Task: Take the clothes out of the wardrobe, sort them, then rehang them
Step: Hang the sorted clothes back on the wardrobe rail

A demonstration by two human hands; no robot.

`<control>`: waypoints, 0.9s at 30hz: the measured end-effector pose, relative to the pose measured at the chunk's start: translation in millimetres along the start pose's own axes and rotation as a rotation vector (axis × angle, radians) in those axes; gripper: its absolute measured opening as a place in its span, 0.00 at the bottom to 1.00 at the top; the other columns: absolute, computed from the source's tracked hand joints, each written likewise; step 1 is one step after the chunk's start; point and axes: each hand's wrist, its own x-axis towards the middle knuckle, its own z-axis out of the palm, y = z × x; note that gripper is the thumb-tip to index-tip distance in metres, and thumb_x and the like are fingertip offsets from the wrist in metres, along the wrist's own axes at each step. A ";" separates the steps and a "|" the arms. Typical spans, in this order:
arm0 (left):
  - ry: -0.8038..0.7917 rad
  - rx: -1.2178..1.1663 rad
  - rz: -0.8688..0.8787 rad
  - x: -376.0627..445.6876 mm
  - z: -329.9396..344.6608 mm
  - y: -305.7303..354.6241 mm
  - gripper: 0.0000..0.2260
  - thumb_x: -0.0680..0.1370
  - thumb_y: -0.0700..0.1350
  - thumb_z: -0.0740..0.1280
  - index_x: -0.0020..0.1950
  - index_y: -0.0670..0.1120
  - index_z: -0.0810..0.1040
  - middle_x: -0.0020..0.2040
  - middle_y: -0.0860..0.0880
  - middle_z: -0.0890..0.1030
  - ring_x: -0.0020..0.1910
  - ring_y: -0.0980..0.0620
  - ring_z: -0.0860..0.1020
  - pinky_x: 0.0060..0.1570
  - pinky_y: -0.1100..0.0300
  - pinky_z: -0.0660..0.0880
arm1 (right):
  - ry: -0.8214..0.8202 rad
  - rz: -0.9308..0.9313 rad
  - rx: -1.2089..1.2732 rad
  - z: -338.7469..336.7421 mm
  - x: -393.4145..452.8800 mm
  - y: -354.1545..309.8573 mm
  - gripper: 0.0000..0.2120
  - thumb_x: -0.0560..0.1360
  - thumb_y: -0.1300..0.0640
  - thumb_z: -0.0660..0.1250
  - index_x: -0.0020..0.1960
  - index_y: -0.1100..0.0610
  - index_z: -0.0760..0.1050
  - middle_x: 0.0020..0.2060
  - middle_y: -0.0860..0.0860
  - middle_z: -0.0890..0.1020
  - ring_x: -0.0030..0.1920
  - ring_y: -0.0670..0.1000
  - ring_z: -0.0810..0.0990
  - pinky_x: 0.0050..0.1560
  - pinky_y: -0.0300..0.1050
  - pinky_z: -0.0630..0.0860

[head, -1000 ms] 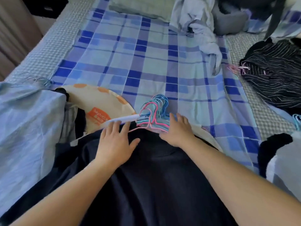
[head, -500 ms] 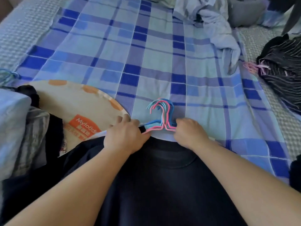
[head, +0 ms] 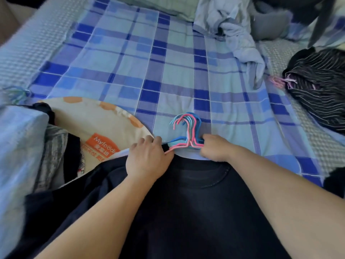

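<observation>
On the bed, at the near edge of the checked sheet: a bunch of pink and blue hangers [head: 186,134] lies flat at the collar of a dark shirt [head: 196,202], hooks pointing away from the person.
Long axis: the hangers' shoulders run left to right, straight between the two hands; hooks lie on the far side.
Left hand [head: 147,157]: fingers curled, gripping the left shoulder end of the bunch at the shirt's edge.
Right hand [head: 214,147]: fingers curled round the right shoulder end, just beside the hook stems.
Nearer hand: both are on the bunch; neither has to reach.
Step, as I judge it: separating one hanger to feed into the collar.
Open room: bare checked sheet [head: 168,71] beyond the hooks gives space to slide a hanger away.
Edges: a cream printed cloth [head: 97,120] touches the left hand's side; a striped black garment [head: 321,94] and a pale blue heap [head: 237,32] lie well apart.
</observation>
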 end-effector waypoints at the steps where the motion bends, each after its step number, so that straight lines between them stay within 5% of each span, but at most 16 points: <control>1: 0.053 -0.120 -0.018 -18.3 -8.8 0.4 0.22 0.78 0.63 0.63 0.66 0.50 0.75 0.62 0.46 0.76 0.63 0.43 0.73 0.60 0.49 0.70 | 0.014 -0.007 0.006 -7.4 -16.3 -4.2 0.11 0.72 0.60 0.63 0.54 0.56 0.70 0.45 0.53 0.76 0.41 0.53 0.76 0.37 0.45 0.69; 3: 0.157 -0.483 -0.094 -74.6 -39.6 9.5 0.21 0.76 0.51 0.70 0.69 0.52 0.74 0.68 0.48 0.72 0.67 0.48 0.68 0.68 0.54 0.65 | 0.060 -0.039 0.022 -27.3 -62.4 -11.8 0.13 0.72 0.60 0.63 0.57 0.53 0.69 0.43 0.51 0.76 0.40 0.51 0.76 0.35 0.44 0.69; 6: 0.103 -1.362 -0.500 -179.9 -106.8 40.1 0.12 0.78 0.37 0.69 0.61 0.47 0.80 0.56 0.46 0.81 0.52 0.56 0.78 0.55 0.64 0.73 | 0.158 -0.128 -0.053 -44.3 -158.2 -28.5 0.17 0.69 0.57 0.64 0.57 0.48 0.70 0.44 0.50 0.79 0.42 0.54 0.78 0.39 0.48 0.75; 9: -0.289 -2.096 -0.936 -249.7 -167.0 73.5 0.17 0.80 0.53 0.63 0.60 0.42 0.78 0.55 0.41 0.83 0.53 0.45 0.81 0.56 0.51 0.76 | 0.307 -0.221 -0.195 -26.3 -259.3 -58.9 0.19 0.68 0.56 0.63 0.59 0.50 0.70 0.49 0.52 0.78 0.50 0.59 0.79 0.47 0.52 0.75; 11: -0.220 -2.227 -0.943 -289.7 -193.4 83.5 0.24 0.80 0.59 0.60 0.64 0.42 0.77 0.61 0.40 0.82 0.61 0.43 0.80 0.67 0.48 0.71 | 0.417 -0.257 -0.244 -4.3 -328.6 -84.1 0.22 0.67 0.55 0.63 0.61 0.53 0.72 0.49 0.53 0.78 0.50 0.59 0.78 0.48 0.53 0.75; 14: -0.123 -2.397 -0.824 -324.8 -216.1 71.4 0.20 0.84 0.52 0.56 0.69 0.41 0.77 0.67 0.39 0.79 0.66 0.41 0.77 0.71 0.47 0.70 | 0.552 -0.251 -0.221 20.2 -406.3 -110.6 0.22 0.66 0.56 0.63 0.59 0.58 0.75 0.44 0.55 0.78 0.43 0.59 0.78 0.43 0.52 0.75; 17: -0.272 -2.550 -0.676 -355.7 -232.5 52.1 0.17 0.84 0.50 0.58 0.63 0.42 0.80 0.62 0.39 0.80 0.62 0.41 0.78 0.69 0.49 0.72 | 0.486 -0.213 -0.159 34.9 -460.7 -120.1 0.25 0.66 0.57 0.68 0.62 0.57 0.73 0.45 0.54 0.79 0.43 0.58 0.78 0.44 0.52 0.75; 23: -0.429 -2.464 -0.617 -388.7 -263.8 72.3 0.17 0.83 0.45 0.58 0.65 0.40 0.80 0.65 0.40 0.77 0.67 0.42 0.74 0.77 0.47 0.60 | 0.423 -0.231 0.000 15.6 -505.0 -108.1 0.23 0.74 0.56 0.63 0.68 0.51 0.67 0.54 0.51 0.79 0.53 0.56 0.78 0.55 0.50 0.74; 27: -0.454 -2.420 -0.568 -407.1 -309.5 94.2 0.22 0.82 0.43 0.57 0.75 0.38 0.70 0.74 0.39 0.72 0.74 0.41 0.70 0.76 0.46 0.61 | 0.473 -0.213 0.080 -23.4 -555.7 -103.7 0.19 0.74 0.53 0.62 0.64 0.51 0.66 0.49 0.51 0.77 0.49 0.56 0.77 0.42 0.46 0.65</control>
